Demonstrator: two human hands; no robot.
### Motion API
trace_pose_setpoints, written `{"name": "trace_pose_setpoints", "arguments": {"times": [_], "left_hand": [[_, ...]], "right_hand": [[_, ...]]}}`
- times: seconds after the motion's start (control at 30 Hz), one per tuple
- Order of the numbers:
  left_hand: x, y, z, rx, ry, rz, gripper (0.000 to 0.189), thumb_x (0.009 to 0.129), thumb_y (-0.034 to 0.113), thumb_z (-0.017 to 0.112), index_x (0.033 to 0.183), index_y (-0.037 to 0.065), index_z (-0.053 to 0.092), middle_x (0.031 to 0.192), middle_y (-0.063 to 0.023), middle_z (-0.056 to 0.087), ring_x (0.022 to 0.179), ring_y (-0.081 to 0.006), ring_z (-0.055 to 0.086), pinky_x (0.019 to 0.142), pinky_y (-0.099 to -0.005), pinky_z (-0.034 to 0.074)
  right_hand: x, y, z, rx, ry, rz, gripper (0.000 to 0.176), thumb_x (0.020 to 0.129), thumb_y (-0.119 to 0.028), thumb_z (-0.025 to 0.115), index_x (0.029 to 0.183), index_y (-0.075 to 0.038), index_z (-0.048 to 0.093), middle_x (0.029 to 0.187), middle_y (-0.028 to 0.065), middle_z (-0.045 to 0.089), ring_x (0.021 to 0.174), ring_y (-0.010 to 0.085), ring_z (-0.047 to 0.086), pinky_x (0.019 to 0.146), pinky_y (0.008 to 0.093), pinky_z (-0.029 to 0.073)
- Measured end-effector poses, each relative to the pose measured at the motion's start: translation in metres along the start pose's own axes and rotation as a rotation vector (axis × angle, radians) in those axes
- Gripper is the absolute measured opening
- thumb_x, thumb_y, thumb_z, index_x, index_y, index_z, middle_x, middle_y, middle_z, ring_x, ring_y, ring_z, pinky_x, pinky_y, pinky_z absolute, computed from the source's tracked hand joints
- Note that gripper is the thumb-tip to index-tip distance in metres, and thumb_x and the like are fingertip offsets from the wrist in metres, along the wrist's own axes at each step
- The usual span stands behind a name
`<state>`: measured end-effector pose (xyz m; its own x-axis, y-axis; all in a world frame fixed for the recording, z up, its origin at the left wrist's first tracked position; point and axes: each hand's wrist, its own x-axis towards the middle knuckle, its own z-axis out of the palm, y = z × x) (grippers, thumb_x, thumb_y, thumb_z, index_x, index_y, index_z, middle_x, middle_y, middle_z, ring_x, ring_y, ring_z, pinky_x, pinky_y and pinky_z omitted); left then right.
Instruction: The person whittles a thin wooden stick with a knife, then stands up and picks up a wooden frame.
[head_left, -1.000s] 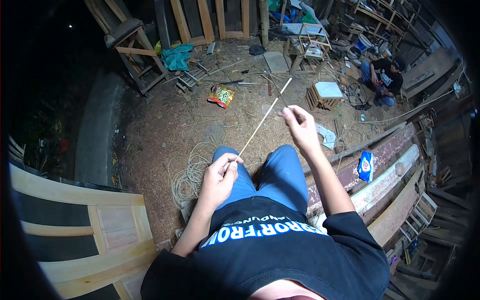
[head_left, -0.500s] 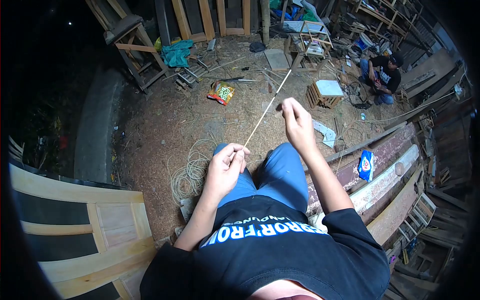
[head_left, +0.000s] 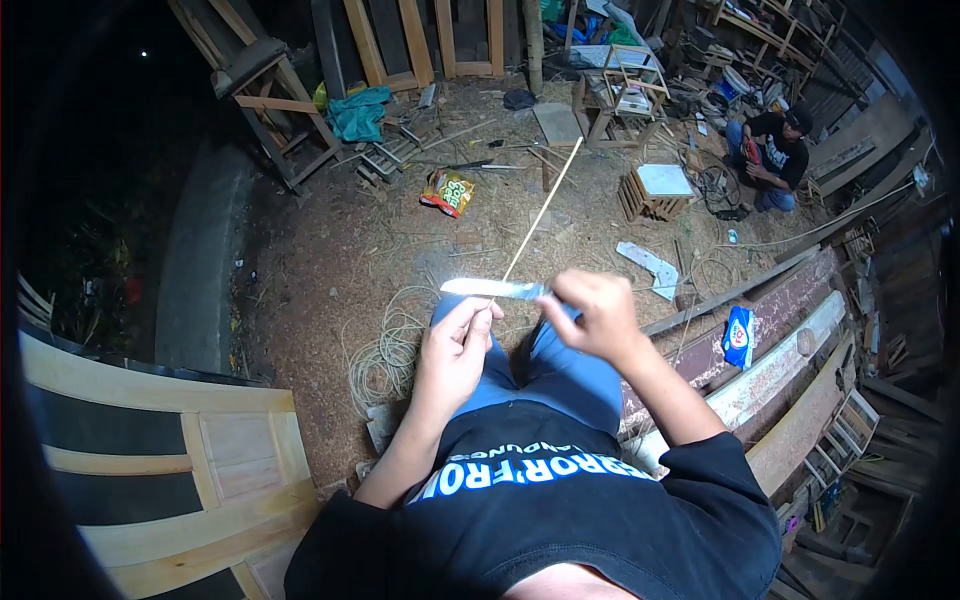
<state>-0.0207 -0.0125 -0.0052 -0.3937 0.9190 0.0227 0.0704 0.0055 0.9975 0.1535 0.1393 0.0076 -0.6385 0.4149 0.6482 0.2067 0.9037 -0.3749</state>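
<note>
Left hand (head_left: pixel 455 350): thumb and fingers pinching the lower end of a thin, straight, pale wooden stick (head_left: pixel 545 208) above the knees in blue trousers (head_left: pixel 570 370). The stick slants up and away, its free end over the debris-strewn earth floor (head_left: pixel 300 300). Right hand (head_left: pixel 598 312): fingers curled round the grip end of a bright, flat metal knife (head_left: pixel 480 288). I see the blade lying across the stick just beyond the left fingertips; from my remote view I cannot tell whether the edge touches it.

Surroundings, as I log them: a loose coil of pale cord (head_left: pixel 380 365) near the left knee; a yellow-and-red snack packet (head_left: pixel 447 193) farther out; a white-topped slatted wooden crate (head_left: pixel 660 182) ahead and right; a blue packet (head_left: pixel 738 340) on the planks at right. A person in a black top (head_left: pixel 785 155) sits well apart, far right.
</note>
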Motion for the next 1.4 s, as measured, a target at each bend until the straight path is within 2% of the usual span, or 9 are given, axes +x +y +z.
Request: {"name": "trace_pose_setpoints", "arguments": {"times": [0.1,0.27,0.37,0.5,0.93,1.03,1.17,1.3,1.4], "left_hand": [[-0.005,-0.002,0.001,0.140,0.097,0.036,0.016,0.110,0.012,0.058,0.108,0.002,0.069,0.069,0.0023,0.053,0.064,-0.0037,0.050,0.058,-0.0240,0.040],[-0.007,0.008,0.000,0.147,0.111,0.044,0.016,0.111,0.013,0.057,0.109,0.002,0.069,0.073,0.0049,0.051,0.064,-0.0024,0.045,0.057,-0.0222,0.035],[-0.013,0.006,-0.002,0.061,0.075,0.007,0.017,0.112,0.014,0.056,0.108,0.003,0.068,0.074,0.0064,0.049,0.065,-0.0019,0.043,0.058,-0.0208,0.033],[-0.012,0.012,-0.004,0.038,0.045,0.001,0.017,0.112,0.015,0.056,0.109,0.003,0.068,0.075,0.0063,0.050,0.066,-0.0020,0.044,0.059,-0.0213,0.034],[-0.020,0.014,-0.008,0.085,0.063,0.009,0.015,0.110,0.011,0.056,0.108,0.001,0.068,0.076,0.0029,0.055,0.067,-0.0029,0.050,0.059,-0.0220,0.040],[-0.021,0.014,-0.009,0.098,0.062,0.029,0.014,0.110,0.009,0.058,0.108,0.001,0.068,0.075,0.0022,0.056,0.066,-0.0036,0.051,0.059,-0.0232,0.041],[-0.029,0.008,-0.013,0.141,0.063,0.022,0.013,0.109,0.008,0.058,0.107,0.002,0.069,0.071,0.0020,0.055,0.064,-0.0036,0.051,0.057,-0.0238,0.041],[-0.032,0.012,-0.018,0.159,0.063,0.006,0.013,0.109,0.008,0.058,0.106,0.002,0.069,0.069,0.0023,0.053,0.063,-0.0034,0.049,0.057,-0.0237,0.040],[-0.036,0.009,-0.021,0.148,0.092,0.030,0.013,0.109,0.009,0.059,0.105,0.002,0.069,0.068,0.0024,0.052,0.063,-0.0033,0.049,0.056,-0.0241,0.039]], "right_hand": [[0.011,0.016,-0.009,-0.061,0.007,0.194,0.022,0.089,-0.016,0.078,0.074,-0.006,0.065,0.066,0.0116,0.059,0.054,0.0287,0.060,0.050,0.0394,0.045],[-0.004,-0.004,0.005,-0.061,-0.034,0.016,0.023,0.089,-0.018,0.078,0.074,-0.006,0.065,0.066,0.0110,0.060,0.057,0.0287,0.064,0.052,0.0390,0.049],[0.007,0.027,0.001,-0.059,0.120,0.251,0.032,0.091,-0.025,0.078,0.071,-0.008,0.060,0.064,0.0119,0.058,0.054,0.0303,0.061,0.050,0.0424,0.047],[-0.008,-0.009,0.009,-0.005,-0.062,0.012,0.032,0.089,-0.028,0.080,0.072,-0.009,0.060,0.066,0.0106,0.059,0.055,0.0297,0.063,0.051,0.0407,0.048],[0.006,0.020,-0.002,-0.095,0.067,0.151,0.031,0.089,-0.027,0.080,0.072,-0.009,0.061,0.066,0.0106,0.059,0.055,0.0283,0.062,0.050,0.0401,0.047],[0.002,-0.003,0.004,-0.027,0.034,-0.026,0.033,0.089,-0.027,0.080,0.072,-0.009,0.059,0.064,0.0098,0.058,0.054,0.0285,0.062,0.050,0.0407,0.048],[0.015,0.036,-0.006,-0.058,0.183,0.262,0.030,0.093,-0.019,0.076,0.070,-0.007,0.062,0.063,0.0118,0.056,0.054,0.0286,0.060,0.049,0.0398,0.044],[0.002,0.012,0.005,0.002,0.062,-0.036,0.035,0.088,-0.027,0.080,0.068,-0.009,0.058,0.062,0.0103,0.056,0.053,0.0286,0.059,0.049,0.0410,0.045],[0.008,0.049,0.002,-0.070,0.133,0.240,0.031,0.092,-0.021,0.077,0.071,-0.006,0.060,0.063,0.0137,0.055,0.053,0.0295,0.059,0.049,0.0408,0.044]]}}
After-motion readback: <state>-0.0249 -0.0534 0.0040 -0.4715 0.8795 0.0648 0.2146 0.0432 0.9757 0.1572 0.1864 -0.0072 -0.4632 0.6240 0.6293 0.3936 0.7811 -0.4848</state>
